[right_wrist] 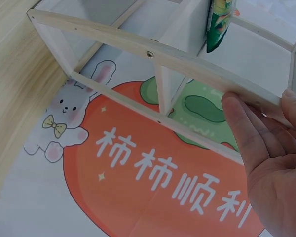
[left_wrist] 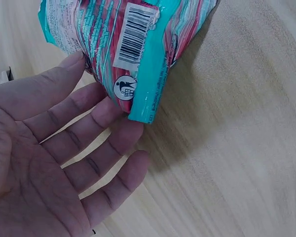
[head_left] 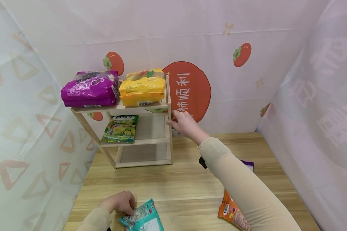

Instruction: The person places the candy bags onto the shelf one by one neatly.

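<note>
My left hand [head_left: 120,202] is at the near end of a teal candy bag [head_left: 146,218] lying on the table. In the left wrist view its fingers [left_wrist: 96,168] are loosely bent and spread, touching the bag's barcode end [left_wrist: 133,44]. My right hand [head_left: 188,125] holds the right side post of a small wooden shelf [head_left: 141,141], thumb on one side and fingers on the other, as the right wrist view shows. On that shelf's middle tier leans a green Fox's candy bag [head_left: 121,129].
A purple bag [head_left: 89,91] and a yellow bag [head_left: 143,88] sit on the shelf's top. An orange Fox's bag [head_left: 232,213] and a purple-edged packet [head_left: 248,165] lie under my right forearm. Printed cloth walls [head_left: 219,96] surround the wooden table [head_left: 191,189].
</note>
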Tool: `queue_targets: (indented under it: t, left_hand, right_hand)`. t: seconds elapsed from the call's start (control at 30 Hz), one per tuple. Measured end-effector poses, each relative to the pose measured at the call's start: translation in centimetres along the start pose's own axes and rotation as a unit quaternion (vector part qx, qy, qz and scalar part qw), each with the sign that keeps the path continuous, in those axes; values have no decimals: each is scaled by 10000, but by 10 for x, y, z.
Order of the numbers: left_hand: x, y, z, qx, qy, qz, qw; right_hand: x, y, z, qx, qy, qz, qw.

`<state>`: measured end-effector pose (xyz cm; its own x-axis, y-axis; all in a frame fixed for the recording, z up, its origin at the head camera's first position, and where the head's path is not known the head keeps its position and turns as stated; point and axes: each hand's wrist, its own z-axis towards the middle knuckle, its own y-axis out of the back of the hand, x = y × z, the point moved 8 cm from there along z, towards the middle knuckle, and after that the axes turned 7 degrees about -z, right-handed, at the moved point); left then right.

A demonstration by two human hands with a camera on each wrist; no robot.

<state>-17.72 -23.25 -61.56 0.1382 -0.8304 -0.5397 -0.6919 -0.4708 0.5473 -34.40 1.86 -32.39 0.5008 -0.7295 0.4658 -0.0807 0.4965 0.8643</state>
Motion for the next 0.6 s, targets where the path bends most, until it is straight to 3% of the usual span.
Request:
queue_targets:
  t: [0.23,0.6]
  left_hand:
    - [-3,-2,-8,-1,191,-482,9987]
    - [-7,-9,-14,294,-66,-788,9964]
  right_hand:
    - [0,0,0,-8,3,6,10000]
    - [0,0,0,9,9,67,10000]
